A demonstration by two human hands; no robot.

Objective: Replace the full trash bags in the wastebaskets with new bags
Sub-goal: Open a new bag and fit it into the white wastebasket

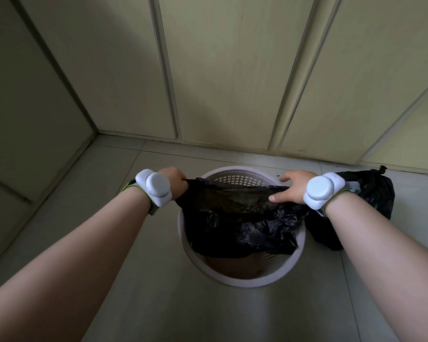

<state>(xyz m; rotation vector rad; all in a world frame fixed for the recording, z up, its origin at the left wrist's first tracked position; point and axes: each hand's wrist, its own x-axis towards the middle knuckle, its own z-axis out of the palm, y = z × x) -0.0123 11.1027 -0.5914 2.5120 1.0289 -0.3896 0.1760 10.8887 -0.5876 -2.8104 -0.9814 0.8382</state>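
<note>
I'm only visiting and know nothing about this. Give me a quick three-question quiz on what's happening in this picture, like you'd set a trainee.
1. True or false: the black bag already covers the wastebasket rim all round.
2. Which grips the black bag: A) left hand only, B) right hand only, C) both?
3. Fill in: the tied full bag lies on the floor to the wastebasket's ____.
Key: 1 false, the near rim is bare; 2 C; 3 right.
</note>
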